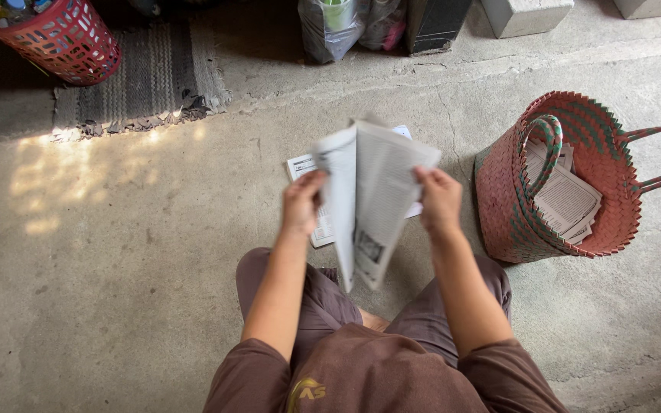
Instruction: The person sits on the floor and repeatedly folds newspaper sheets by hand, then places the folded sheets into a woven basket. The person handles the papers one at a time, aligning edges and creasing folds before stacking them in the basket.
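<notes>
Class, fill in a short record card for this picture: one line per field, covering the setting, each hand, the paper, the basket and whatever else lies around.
Setting: bare concrete floor, person seated, seen from above
Left hand: grips left edge of folded newspaper
Right hand: grips its right edge
Newspaper: held up, blurred
Under it: printed sheets on floor
Woven basket: red and green, beside the right arm, holds folded papers
Top left: red mesh basket, striped mat
Top middle: plastic bags
</notes>
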